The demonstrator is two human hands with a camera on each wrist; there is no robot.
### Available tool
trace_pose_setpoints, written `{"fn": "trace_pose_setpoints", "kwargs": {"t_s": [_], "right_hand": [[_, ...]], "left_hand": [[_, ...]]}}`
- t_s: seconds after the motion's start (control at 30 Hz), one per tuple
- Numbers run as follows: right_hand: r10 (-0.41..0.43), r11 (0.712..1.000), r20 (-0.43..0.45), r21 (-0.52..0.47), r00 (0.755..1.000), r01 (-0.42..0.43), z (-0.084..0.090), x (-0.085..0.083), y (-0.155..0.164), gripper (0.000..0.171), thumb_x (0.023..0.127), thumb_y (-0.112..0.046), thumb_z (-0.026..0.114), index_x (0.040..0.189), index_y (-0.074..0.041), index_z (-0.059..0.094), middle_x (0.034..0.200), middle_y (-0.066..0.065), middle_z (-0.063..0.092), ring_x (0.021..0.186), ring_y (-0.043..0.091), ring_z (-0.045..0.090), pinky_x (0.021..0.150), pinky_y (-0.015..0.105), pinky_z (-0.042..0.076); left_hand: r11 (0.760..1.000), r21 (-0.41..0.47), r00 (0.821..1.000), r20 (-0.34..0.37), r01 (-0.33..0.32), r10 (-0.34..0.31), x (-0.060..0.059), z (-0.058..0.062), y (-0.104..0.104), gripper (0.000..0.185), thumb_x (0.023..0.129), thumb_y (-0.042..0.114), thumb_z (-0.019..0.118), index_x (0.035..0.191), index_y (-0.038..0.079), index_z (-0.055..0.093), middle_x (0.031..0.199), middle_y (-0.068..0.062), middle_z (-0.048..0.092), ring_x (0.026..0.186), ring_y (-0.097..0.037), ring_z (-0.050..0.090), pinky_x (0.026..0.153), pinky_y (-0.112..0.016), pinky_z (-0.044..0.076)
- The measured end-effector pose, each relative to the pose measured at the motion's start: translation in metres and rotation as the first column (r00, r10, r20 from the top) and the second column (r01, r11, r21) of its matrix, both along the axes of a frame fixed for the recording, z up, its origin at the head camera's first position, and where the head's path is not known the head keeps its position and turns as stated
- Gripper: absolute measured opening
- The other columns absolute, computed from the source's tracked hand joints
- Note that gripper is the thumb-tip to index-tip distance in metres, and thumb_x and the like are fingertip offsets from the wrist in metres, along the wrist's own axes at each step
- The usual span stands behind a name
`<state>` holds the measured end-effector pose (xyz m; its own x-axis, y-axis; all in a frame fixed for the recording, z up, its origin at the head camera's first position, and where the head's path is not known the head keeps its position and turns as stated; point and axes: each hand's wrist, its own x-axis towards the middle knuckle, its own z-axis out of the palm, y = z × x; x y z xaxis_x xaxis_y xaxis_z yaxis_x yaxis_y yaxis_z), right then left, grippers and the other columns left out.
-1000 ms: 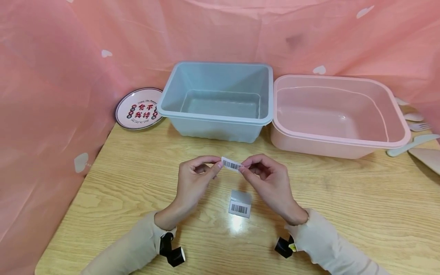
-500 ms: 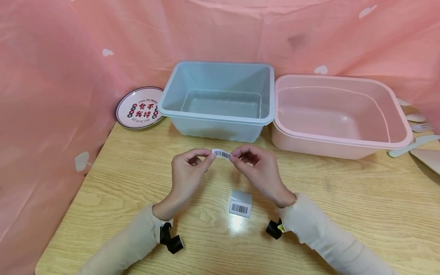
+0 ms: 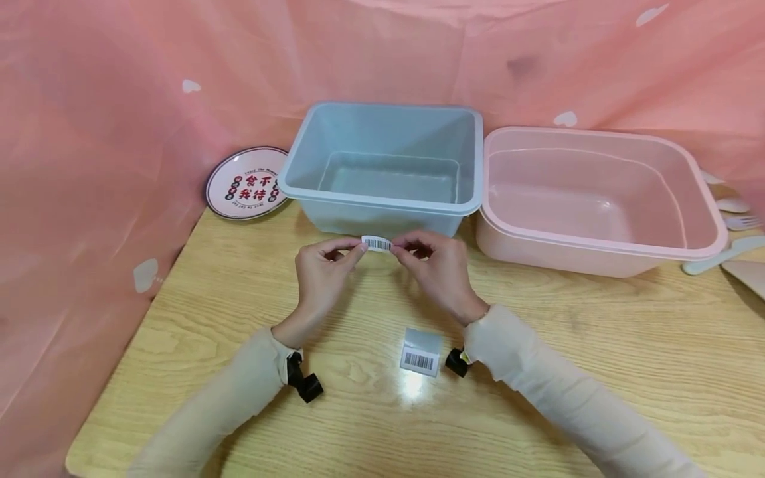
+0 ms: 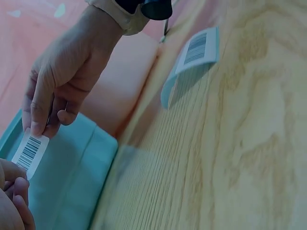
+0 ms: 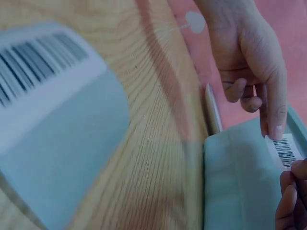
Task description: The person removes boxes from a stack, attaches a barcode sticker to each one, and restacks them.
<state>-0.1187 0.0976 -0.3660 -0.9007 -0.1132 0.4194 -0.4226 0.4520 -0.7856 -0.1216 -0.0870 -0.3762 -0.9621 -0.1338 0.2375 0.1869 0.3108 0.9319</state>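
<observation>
Since the barcode sticker (image 3: 376,243), pinched at its short ends by the left hand (image 3: 323,275) and right hand (image 3: 434,269) at frame centre before the blue bin (image 3: 382,199), looks weightless, limp and tacky, edge-pinching likely suits best.

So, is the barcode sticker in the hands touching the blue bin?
Cannot tell. In the head view the barcode sticker overlaps the blue bin wall; neither wrist view shows contact or a gap plainly.
</observation>
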Motion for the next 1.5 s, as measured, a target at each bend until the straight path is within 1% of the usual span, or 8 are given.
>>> {"fn": "trace_pose_setpoints", "kwargs": {"t_s": [0.37,0.67,0.77,0.9,0.97,1.03,1.23,1.5], "right_hand": [[-0.053,0.995,-0.145,0.08,0.988,0.065,-0.007,-0.024,-0.011,0.007,0.085,-0.007,0.072,0.09,-0.004,0.076,0.085,0.012,0.075,0.071,0.02,0.071,0.063,0.03,0.059],[-0.094,0.988,-0.14,0.11,0.986,0.11,-0.011,-0.028,-0.021,0.008,0.086,-0.007,0.071,0.089,-0.004,0.077,0.086,0.011,0.076,0.07,0.021,0.072,0.063,0.031,0.059],[-0.11,0.985,-0.126,0.117,0.986,0.125,-0.011,-0.029,-0.023,0.008,0.086,-0.008,0.071,0.089,-0.005,0.077,0.085,0.011,0.076,0.068,0.021,0.071,0.063,0.031,0.059],[-0.118,0.984,-0.104,0.124,0.987,0.131,-0.011,-0.03,-0.024,0.008,0.086,-0.008,0.071,0.09,-0.004,0.077,0.086,0.011,0.076,0.071,0.021,0.072,0.063,0.031,0.059],[-0.123,0.983,-0.094,0.123,0.988,0.135,-0.012,-0.03,-0.025,0.009,0.086,-0.008,0.071,0.09,-0.004,0.077,0.086,0.011,0.076,0.073,0.022,0.073,0.064,0.032,0.06],[-0.128,0.982,-0.088,0.125,0.988,0.139,-0.012,-0.03,-0.026,0.009,0.086,-0.008,0.071,0.091,-0.004,0.077,0.087,0.012,0.076,0.074,0.022,0.073,0.064,0.032,0.06],[-0.121,0.985,-0.084,0.114,0.989,0.13,-0.011,-0.031,-0.028,0.01,0.086,-0.008,0.07,0.093,-0.003,0.077,0.088,0.012,0.076,0.076,0.022,0.073,0.065,0.031,0.06],[-0.125,0.986,-0.08,0.102,0.989,0.133,-0.011,-0.03,-0.028,0.012,0.087,-0.008,0.07,0.094,-0.002,0.076,0.088,0.013,0.075,0.076,0.023,0.073,0.065,0.032,0.06]], "left_hand": [[0.999,-0.021,0.999,-0.017,-0.047,0.047,-0.023,-0.006,-0.001,0.01,0.08,0.015,0.079,0.086,0.007,0.079,0.068,-0.014,0.071,0.045,-0.01,0.054,0.041,-0.016,0.038],[0.993,-0.063,0.994,-0.05,-0.1,0.097,-0.035,-0.014,-0.001,0.009,0.08,0.014,0.079,0.084,0.006,0.079,0.075,-0.012,0.074,0.049,0.002,0.051,0.045,-0.013,0.039],[0.994,-0.055,0.994,-0.055,-0.092,0.089,-0.038,-0.016,0.0,0.009,0.08,0.013,0.079,0.084,0.006,0.079,0.075,-0.013,0.074,0.05,-0.006,0.057,0.047,-0.013,0.043],[0.997,0.001,0.996,-0.044,-0.08,0.08,-0.04,-0.016,0.001,0.009,0.081,0.012,0.078,0.086,0.004,0.078,0.075,-0.015,0.074,0.054,-0.03,0.066,0.048,-0.015,0.049],[0.997,0.013,0.996,-0.041,-0.081,0.082,-0.041,-0.016,0.001,0.01,0.081,0.012,0.078,0.086,0.004,0.078,0.076,-0.016,0.074,0.056,-0.036,0.066,0.048,-0.016,0.05],[0.995,0.012,0.995,-0.043,-0.094,0.095,-0.041,-0.016,0.001,0.01,0.08,0.013,0.078,0.085,0.004,0.078,0.074,-0.016,0.074,0.055,-0.032,0.066,0.047,-0.015,0.048],[0.992,0.012,0.99,-0.064,-0.125,0.125,-0.042,-0.017,0.001,0.009,0.079,0.011,0.079,0.082,0.002,0.078,0.068,-0.018,0.071,0.048,-0.003,0.057,0.045,-0.013,0.044],[0.99,0.002,0.987,-0.085,-0.139,0.138,-0.043,-0.018,0.001,0.009,0.079,0.012,0.08,0.08,0.003,0.078,0.07,-0.015,0.072,0.047,0.002,0.056,0.046,-0.015,0.046]]}}
